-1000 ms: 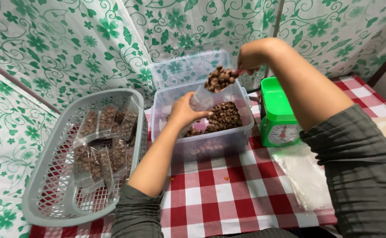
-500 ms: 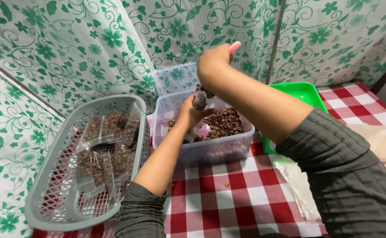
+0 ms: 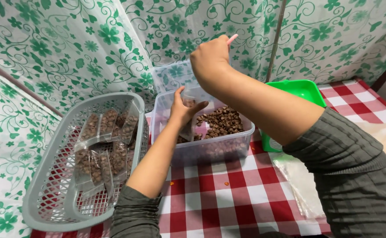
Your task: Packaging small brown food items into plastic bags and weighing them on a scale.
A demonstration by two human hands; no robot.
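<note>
Filled packets lie in the grey basket (image 3: 47,194). Her left hand (image 3: 182,108) grips a small clear pouch (image 3: 187,128) over the tub of brown pieces (image 3: 221,121); the right hand (image 3: 210,59), fisted round what looks like a pink scoop (image 3: 231,39), tips above. A skewed pour could scatter pieces across the checked cloth (image 3: 228,198).

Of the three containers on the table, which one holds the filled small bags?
The grey basket on the left. It holds sealed bags; the clear tub has loose brown pieces, and the green box shows none.
</note>
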